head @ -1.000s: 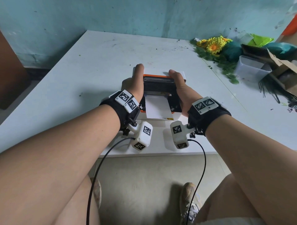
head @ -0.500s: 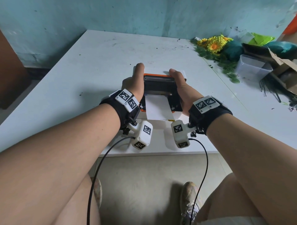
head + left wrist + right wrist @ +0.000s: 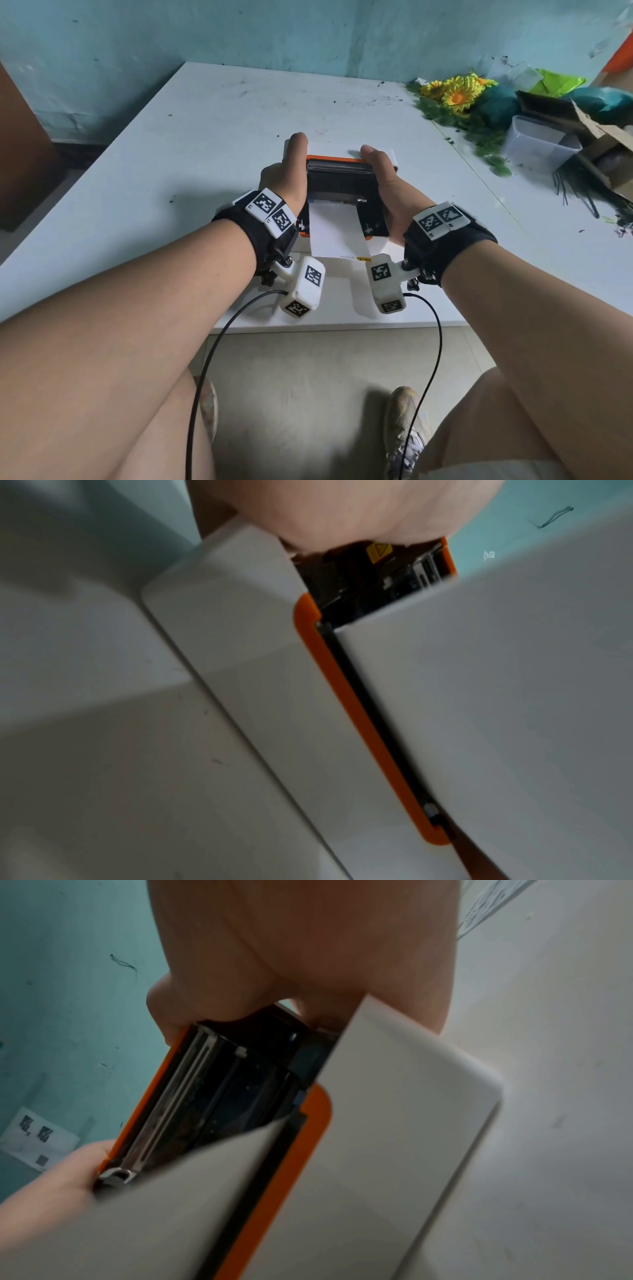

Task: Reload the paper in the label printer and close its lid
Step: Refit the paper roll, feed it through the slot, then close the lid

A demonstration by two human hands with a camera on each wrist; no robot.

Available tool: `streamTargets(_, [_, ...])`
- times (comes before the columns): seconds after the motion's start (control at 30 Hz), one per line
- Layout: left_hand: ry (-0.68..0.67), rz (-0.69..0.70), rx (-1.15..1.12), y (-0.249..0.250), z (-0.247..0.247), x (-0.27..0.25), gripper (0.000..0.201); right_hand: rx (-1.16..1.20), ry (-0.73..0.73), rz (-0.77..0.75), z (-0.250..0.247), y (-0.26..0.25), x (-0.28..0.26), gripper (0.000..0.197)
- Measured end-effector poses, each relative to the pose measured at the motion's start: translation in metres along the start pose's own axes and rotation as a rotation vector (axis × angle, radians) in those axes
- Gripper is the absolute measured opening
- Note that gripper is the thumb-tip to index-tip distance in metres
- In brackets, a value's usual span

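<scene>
A white label printer [image 3: 342,266] with orange trim stands near the table's front edge. Its lid [image 3: 339,181] is raised, with the black inner mechanism facing me. A strip of white paper [image 3: 337,229] runs out of the printer toward me over its front. My left hand [image 3: 289,178] grips the lid's left side, thumb straight along the edge, fingers hidden behind. At the lid's right side is my right hand [image 3: 385,185]. In the right wrist view its thumb [image 3: 164,1010] lies on the orange rim of the lid [image 3: 222,1096], and paper [image 3: 205,1204] covers the foreground.
The white table [image 3: 205,154] ends just in front of the printer. At its right side lie artificial sunflowers [image 3: 455,92], a clear plastic tub [image 3: 537,144] and a cardboard box [image 3: 603,137]. A small white item [image 3: 394,158] sits behind the printer. A teal wall is beyond.
</scene>
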State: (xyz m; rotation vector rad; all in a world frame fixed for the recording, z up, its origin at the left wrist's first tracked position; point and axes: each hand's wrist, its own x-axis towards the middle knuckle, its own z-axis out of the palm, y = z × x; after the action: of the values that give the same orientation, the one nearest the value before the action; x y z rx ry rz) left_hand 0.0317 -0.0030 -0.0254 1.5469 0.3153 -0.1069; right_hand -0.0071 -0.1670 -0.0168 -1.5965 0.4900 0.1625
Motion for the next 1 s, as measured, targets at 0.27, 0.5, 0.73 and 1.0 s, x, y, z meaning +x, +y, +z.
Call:
streamTargets(0.27, [-0.005,0.002,-0.007,0.001,-0.001,-0.003,0.065,-0.003,0.009,-0.012,0.001,0.0,-0.003,0.071])
streamTargets(0.5, [-0.005,0.005,-0.024,0.002,0.0,-0.006,0.063,-0.006,0.013,-0.007,0.001,0.0,-0.001,0.08])
streamTargets(0.73, [-0.002,-0.035,-0.063,0.002,-0.004,-0.009,0.061,0.01,0.034,-0.026,0.002,0.001,-0.002,0.077])
streamTargets(1.0, [0.013,0.011,-0.01,0.002,-0.002,-0.007,0.062,0.017,0.056,-0.04,0.002,0.003,0.001,0.082])
